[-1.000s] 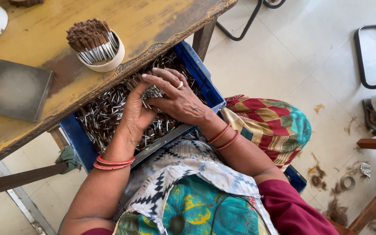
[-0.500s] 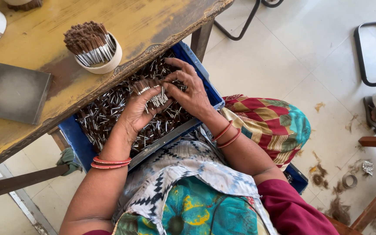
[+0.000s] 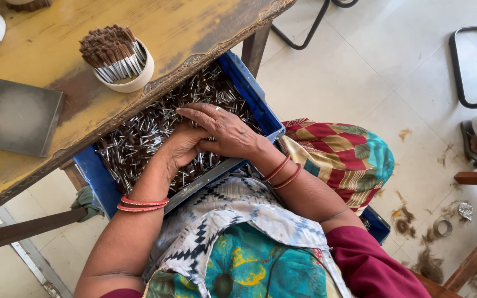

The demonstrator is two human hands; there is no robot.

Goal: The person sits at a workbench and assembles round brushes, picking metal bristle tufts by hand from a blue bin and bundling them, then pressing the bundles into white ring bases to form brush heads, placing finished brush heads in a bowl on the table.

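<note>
Overhead, looking down at a seated person's lap and two bare hands.
Crate: a blue plastic crate (image 3: pixel 249 91) rests on the person's lap, partly tucked under the edge of a worn yellow wooden table (image 3: pixel 194 27).
Contents: the crate is filled with a loose heap of small silvery metal tubes (image 3: pixel 139 138), lying every which way.
Left hand: the left hand (image 3: pixel 182 148) lies in the heap, fingers curled down among the tubes and mostly covered by the other hand; whether it grips any tubes cannot be told.
Right hand: the right hand (image 3: pixel 224 131) lies palm down over the left hand's fingers, its own fingers stretched out and slightly spread across the tubes, clamped on nothing that shows.
Wrists: red bangles (image 3: pixel 142 204) circle both wrists.
Table top: a white round cup (image 3: pixel 131 80) stands near the table edge just above the crate, packed with upright brown-tipped sticks (image 3: pixel 111 49); a dark grey square slab (image 3: pixel 20 116) lies to its left.
Clothing: a patterned cloth (image 3: pixel 338 154) in red, yellow and teal covers the knee beside the crate.
Floor: pale tiles with brown scraps (image 3: pixel 404 223) scattered to the right.
</note>
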